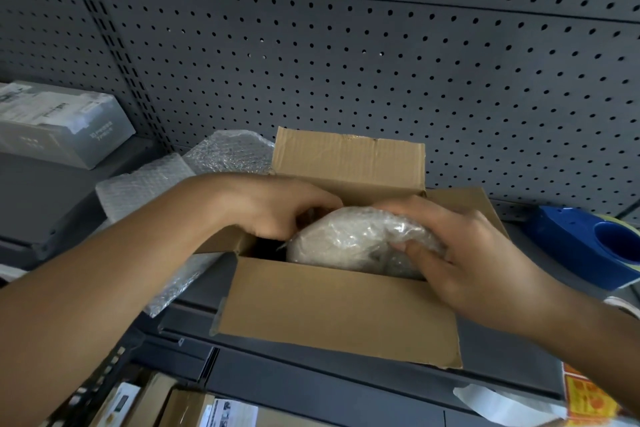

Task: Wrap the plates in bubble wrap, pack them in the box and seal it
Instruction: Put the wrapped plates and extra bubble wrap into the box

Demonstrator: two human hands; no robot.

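Over the open cardboard box (339, 312), holds a bubble-wrapped plate (346, 239) with both hands. Grips its top left edge with the left hand (277, 208), fingers (311, 208) curled down tight on the wrap, tucked in close to the tall back flap. Clamps its right side with the right hand (460, 246), thumb pressed flat on the front, other fingers bent round the back. Bundle partway down in the box, round top poking up above the opening. Looks pale beige through the shiny wrap. Box on a dark grey shelf (52, 191), back flap straight up, near flap folded out and down over the front edge, right flap lying out to the side. Loose bubble wrap sheets (145, 191) just left of the box, touching it, partly under the left arm. Blue tape dispenser (581, 246) to the right, near the right flap but apart from it. Grey pegboard (346, 45) behind it all. Pale grey carton (59, 125) far off to the left, well apart from the box. Down below the shelf, more cartons (173, 406), too blurry to read, and an orange label (588, 395) at the bottom right corner
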